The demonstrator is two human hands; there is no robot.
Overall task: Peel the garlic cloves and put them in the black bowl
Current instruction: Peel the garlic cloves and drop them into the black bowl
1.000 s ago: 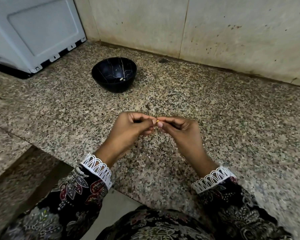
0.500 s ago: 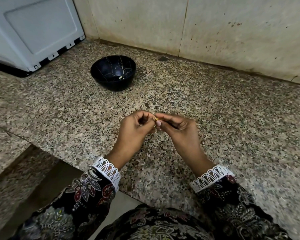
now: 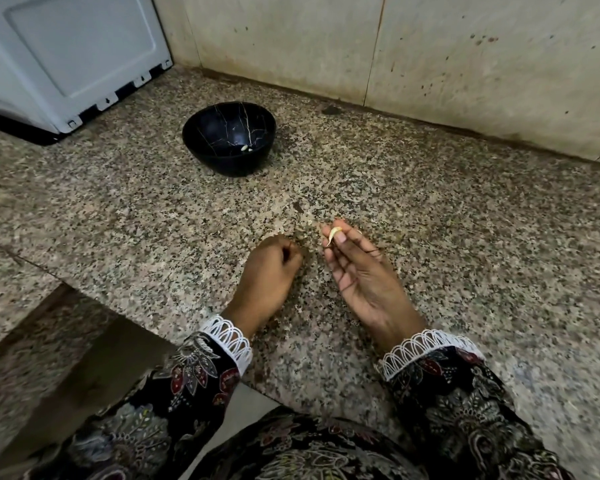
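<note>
Head view: my right hand (image 3: 359, 271) pinches a garlic clove (image 3: 333, 233) betw thumb and fingertips, clove's long axis running roughly up-down in frame, tail hanging down. The black bowl (image 3: 201, 147) lies up and to the left, well apart, w/ a pale clove already in it. My left hand (image 3: 269, 268) is nearer the bowl; fingers curled, can't tell if it holds any peel. Bare counter (image 3: 430, 202) betw clove and bowl, counter edge just by my wrists.
</note>
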